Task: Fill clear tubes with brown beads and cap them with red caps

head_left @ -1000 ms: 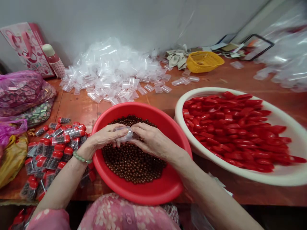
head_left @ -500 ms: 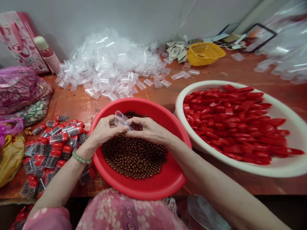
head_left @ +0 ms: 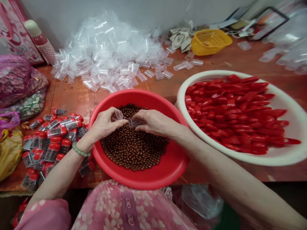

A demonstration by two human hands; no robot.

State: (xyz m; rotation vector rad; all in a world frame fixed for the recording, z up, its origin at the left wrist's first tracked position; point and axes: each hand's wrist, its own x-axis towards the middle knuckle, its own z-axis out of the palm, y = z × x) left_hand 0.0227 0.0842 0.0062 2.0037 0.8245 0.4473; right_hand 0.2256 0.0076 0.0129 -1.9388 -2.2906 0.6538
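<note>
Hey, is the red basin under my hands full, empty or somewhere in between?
Partly full: brown beads are heaped in the red basin, but much of its inner side shows bare around them.

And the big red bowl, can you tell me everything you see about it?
The red bowl is wide and roundish, with a smooth inside and a thick, rounded rim; it looks like plastic. It sits open side up at the front of the table. Shiny brown beads are heaped in it, leaving some of its inside bare. The left hand and right hand are above the beads. I can't tell if the bowl touches the white basin on the right.
</note>
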